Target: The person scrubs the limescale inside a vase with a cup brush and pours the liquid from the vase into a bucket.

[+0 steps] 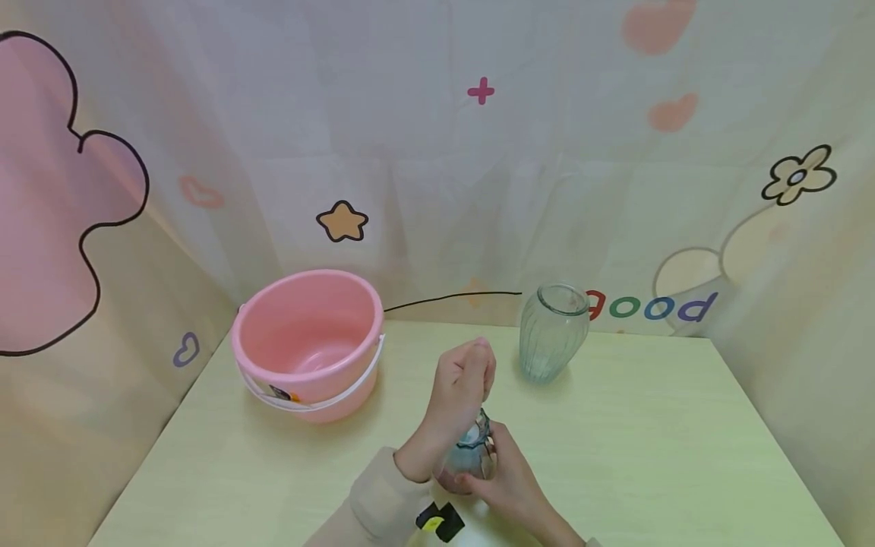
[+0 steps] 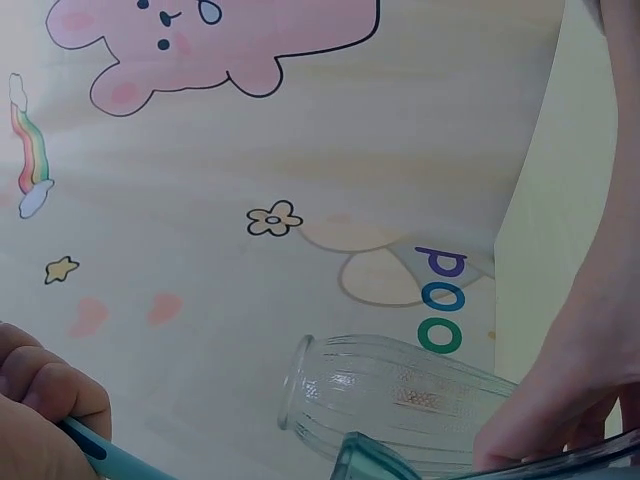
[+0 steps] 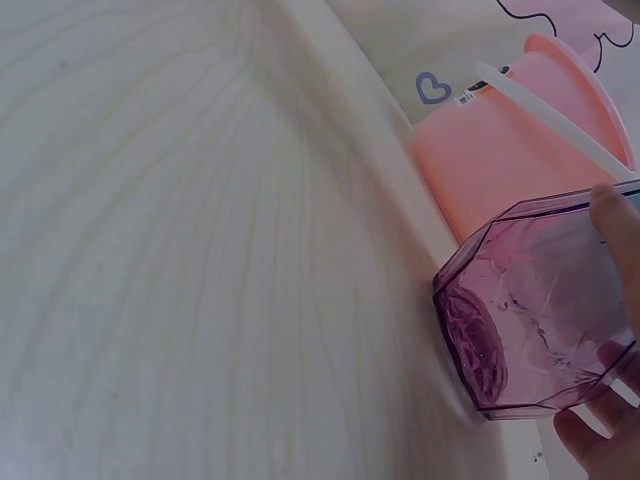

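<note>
My left hand [image 1: 459, 387] is curled in a fist just above the mouth of a small faceted glass vase [image 1: 466, 462]. It grips a slim blue handle [image 2: 125, 462] with a dark inset; the handle's far end is out of sight in the left wrist view, so its kind does not show. Fingers and thumb of my right hand [image 1: 513, 479] hold the vase round its side, low over the near part of the table. Purple at its base [image 3: 475, 345], the glass turns bluish toward the wavy rim. Something pale shows at the mouth, partly hidden by the left wrist.
A pink bucket [image 1: 307, 391] with a white handle stands at the left rear of the table [image 1: 649, 441]. Toward the back right stands a taller clear ribbed vase [image 1: 552, 338]. A patterned curtain [image 1: 437, 182] closes off the back and sides. By the left sleeve is a black-and-yellow patch [image 1: 440, 522].
</note>
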Motion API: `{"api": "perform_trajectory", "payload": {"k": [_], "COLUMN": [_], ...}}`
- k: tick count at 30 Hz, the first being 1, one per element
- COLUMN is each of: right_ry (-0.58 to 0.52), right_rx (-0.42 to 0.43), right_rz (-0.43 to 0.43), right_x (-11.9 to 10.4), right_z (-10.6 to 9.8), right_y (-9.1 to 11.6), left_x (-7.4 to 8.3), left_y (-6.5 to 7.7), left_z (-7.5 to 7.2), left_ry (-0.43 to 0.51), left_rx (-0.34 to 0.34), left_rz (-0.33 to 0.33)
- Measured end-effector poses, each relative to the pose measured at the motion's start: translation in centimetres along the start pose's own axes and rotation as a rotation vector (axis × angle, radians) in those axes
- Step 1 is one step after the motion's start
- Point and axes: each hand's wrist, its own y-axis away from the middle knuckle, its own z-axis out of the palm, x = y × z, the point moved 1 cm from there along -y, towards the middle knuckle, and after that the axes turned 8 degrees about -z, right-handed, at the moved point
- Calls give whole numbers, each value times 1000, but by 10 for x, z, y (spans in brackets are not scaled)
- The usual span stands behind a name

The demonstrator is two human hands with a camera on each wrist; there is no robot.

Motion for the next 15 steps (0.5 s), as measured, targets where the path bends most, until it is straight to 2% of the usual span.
{"api": "perform_trajectory", "payload": {"k": [6,15], "right_ry": [-8,-9], "right_rx": [-2,21], "right_rz": [7,-38], "right_x": [1,2], "right_z": [0,2], "right_y": [0,0], "left_x": [-3,-14], "left_y": [1,9], "left_z": [0,-1], "left_ry": [10,2], "left_rx": [-3,6], "left_rz": [-12,-107]}}
